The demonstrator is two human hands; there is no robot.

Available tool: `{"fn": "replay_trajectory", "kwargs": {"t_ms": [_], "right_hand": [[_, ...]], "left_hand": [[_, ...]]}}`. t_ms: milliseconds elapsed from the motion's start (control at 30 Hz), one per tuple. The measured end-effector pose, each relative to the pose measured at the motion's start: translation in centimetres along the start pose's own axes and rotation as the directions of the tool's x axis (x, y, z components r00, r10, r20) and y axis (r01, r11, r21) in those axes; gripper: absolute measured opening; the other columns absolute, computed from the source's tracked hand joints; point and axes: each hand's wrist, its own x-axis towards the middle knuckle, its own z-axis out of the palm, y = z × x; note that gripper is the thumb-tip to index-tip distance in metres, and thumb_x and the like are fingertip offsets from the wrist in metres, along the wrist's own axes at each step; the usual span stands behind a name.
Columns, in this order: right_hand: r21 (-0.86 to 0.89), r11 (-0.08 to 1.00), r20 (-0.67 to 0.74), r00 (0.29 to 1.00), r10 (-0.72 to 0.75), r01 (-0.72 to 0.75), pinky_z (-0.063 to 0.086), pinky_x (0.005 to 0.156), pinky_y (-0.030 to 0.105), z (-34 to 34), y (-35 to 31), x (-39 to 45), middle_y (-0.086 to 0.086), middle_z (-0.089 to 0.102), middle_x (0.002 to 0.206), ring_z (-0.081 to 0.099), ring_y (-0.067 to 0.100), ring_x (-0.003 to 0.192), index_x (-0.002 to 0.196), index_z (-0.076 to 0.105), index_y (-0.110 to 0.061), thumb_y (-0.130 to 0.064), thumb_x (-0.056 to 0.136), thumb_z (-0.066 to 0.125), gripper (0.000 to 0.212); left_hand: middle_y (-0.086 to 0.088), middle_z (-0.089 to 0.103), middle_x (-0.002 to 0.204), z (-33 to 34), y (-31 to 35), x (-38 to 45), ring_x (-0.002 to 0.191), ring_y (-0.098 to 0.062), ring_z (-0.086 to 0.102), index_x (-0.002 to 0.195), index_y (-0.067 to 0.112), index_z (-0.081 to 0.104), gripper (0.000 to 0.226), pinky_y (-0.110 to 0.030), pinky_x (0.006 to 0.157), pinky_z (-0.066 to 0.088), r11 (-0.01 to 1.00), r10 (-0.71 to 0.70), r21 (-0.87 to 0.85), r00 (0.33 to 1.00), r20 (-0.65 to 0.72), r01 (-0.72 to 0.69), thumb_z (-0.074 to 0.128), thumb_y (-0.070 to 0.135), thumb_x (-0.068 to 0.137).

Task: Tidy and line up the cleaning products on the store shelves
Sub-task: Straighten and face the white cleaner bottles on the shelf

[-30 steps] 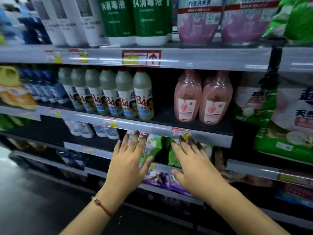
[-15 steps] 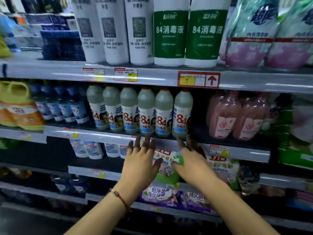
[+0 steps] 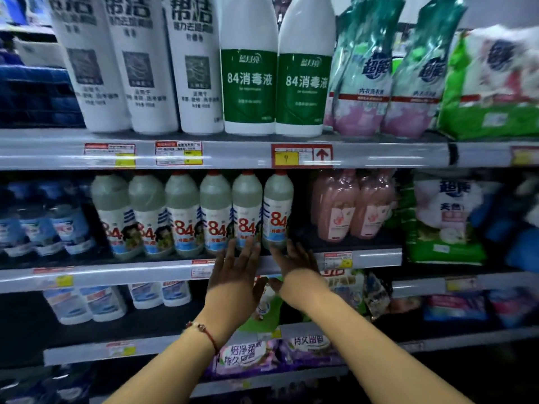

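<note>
A row of several grey "84" disinfectant bottles point(image 3: 215, 214) with red caps stands on the middle shelf point(image 3: 116, 272). My left hand point(image 3: 233, 275) is raised in front of that shelf's edge, fingers straight, fingertips at the base of the bottles near the right end of the row. My right hand point(image 3: 294, 263) is beside it with fingers spread, reaching toward the last bottle point(image 3: 278, 211) on the right. Neither hand holds anything. Two pink bottles point(image 3: 353, 205) stand to the right of the row, set further back.
The top shelf point(image 3: 233, 153) carries tall white bottles point(image 3: 140, 62), two green-labelled 84 bottles point(image 3: 277, 88) and refill pouches point(image 3: 388, 74). Blue bottles point(image 3: 43, 223) stand at the left, green-and-white bags point(image 3: 446, 223) at the right. Lower shelves hold small bottles point(image 3: 87, 301) and purple pouches point(image 3: 250, 354).
Both hands have risen from the lower shelf's pouches to the base of the 84 bottles. The view has shifted up and closer to the shelves.
</note>
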Motion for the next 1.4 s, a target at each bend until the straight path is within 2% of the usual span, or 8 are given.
{"fn": "replay_trajectory", "kwargs": {"t_ms": [133,233,300,500,867,1067,1267,1400], "right_hand": [[0.004,1.0,-0.023,1.0,0.003,-0.003,-0.005,0.125,0.047,0.1,-0.1,0.5,0.005,-0.016,0.167,-0.013,0.027,0.154,0.157,-0.007,-0.043,-0.044,0.1,0.051,0.081],[0.012,1.0,-0.05,0.999,-0.004,0.005,-0.004,0.125,0.047,0.2,0.0,0.9,0.005,-0.014,0.168,-0.011,0.028,0.155,0.158,-0.005,-0.042,-0.045,0.098,0.053,0.083],[0.012,1.0,-0.052,0.999,0.001,0.0,-0.003,0.125,0.047,0.2,0.0,1.2,0.006,-0.012,0.168,-0.01,0.029,0.155,0.158,-0.003,-0.041,-0.046,0.097,0.054,0.084],[0.134,0.991,-0.138,0.99,0.012,0.007,0.0,0.126,0.035,1.1,-1.2,-1.2,-0.001,-0.01,0.168,-0.007,0.021,0.155,0.16,-0.001,-0.033,-0.04,0.102,0.051,0.078],[0.166,0.982,-0.197,0.979,-0.054,0.088,-0.001,0.125,0.032,3.0,-5.5,0.0,0.003,-0.006,0.169,-0.003,0.017,0.155,0.16,-0.001,-0.024,-0.041,0.102,0.049,0.079],[0.379,0.924,-0.33,0.941,0.081,0.054,0.02,0.123,0.031,3.3,-4.1,-0.6,-0.006,0.019,0.166,0.019,0.019,0.152,0.158,0.027,-0.029,-0.033,0.097,0.06,0.07],[0.415,0.909,-0.341,0.934,0.11,0.044,0.02,0.12,0.024,2.5,-2.4,-1.4,-0.014,0.014,0.166,0.016,0.013,0.153,0.156,0.029,-0.035,-0.031,0.099,0.058,0.063],[0.346,0.931,-0.29,0.957,-0.009,0.114,0.013,0.124,0.025,2.5,-4.2,-0.8,-0.022,0.006,0.164,0.006,0.006,0.153,0.157,0.02,-0.04,-0.036,0.1,0.057,0.069]], "left_hand": [[-0.007,0.037,0.157,-0.2,-0.1,1.0,0.14,-0.039,0.043,0.149,0.01,0.046,0.073,-0.048,0.112,0.03,0.999,-0.008,-0.038,1.0,-0.019,0.008,0.039,0.05,0.089],[0.001,-0.011,0.165,-0.4,-0.2,1.9,0.155,-0.031,-0.004,0.16,0.017,-0.002,0.075,-0.04,0.124,0.001,0.998,0.009,-0.059,0.999,0.047,-0.006,0.037,0.047,0.103],[0.002,-0.018,0.165,-0.6,-0.4,1.9,0.154,-0.027,-0.013,0.159,0.019,-0.01,0.079,-0.037,0.123,-0.006,0.997,0.019,-0.074,0.998,0.066,-0.014,0.038,0.049,0.103],[-0.009,0.015,0.164,0.2,-2.9,-1.9,0.15,-0.028,0.022,0.156,0.014,0.031,0.074,-0.044,0.119,0.02,0.983,-0.029,-0.186,0.989,-0.142,0.002,0.048,0.044,0.09],[-0.02,0.024,0.162,1.7,-4.8,-1.7,0.148,-0.034,0.031,0.153,0.001,0.034,0.079,-0.045,0.12,0.028,0.969,-0.154,-0.204,0.986,-0.066,0.138,0.053,0.047,0.092],[-0.011,-0.023,0.164,-0.1,-4.0,-0.2,0.154,-0.027,-0.015,0.158,0.009,-0.014,0.084,-0.037,0.123,-0.009,0.963,-0.228,-0.127,0.97,0.084,0.238,0.037,0.048,0.103],[-0.016,0.017,0.166,1.2,-6.0,-4.1,0.152,-0.035,0.02,0.157,0.009,0.029,0.077,-0.045,0.122,0.02,0.961,-0.214,-0.219,0.953,-0.213,0.166,0.044,0.045,0.091],[-0.02,0.018,0.165,2.1,-9.0,-5.4,0.152,-0.037,0.016,0.156,0.008,0.03,0.078,-0.047,0.122,0.016,0.959,-0.245,-0.189,0.951,-0.187,0.21,0.039,0.048,0.09]]}}
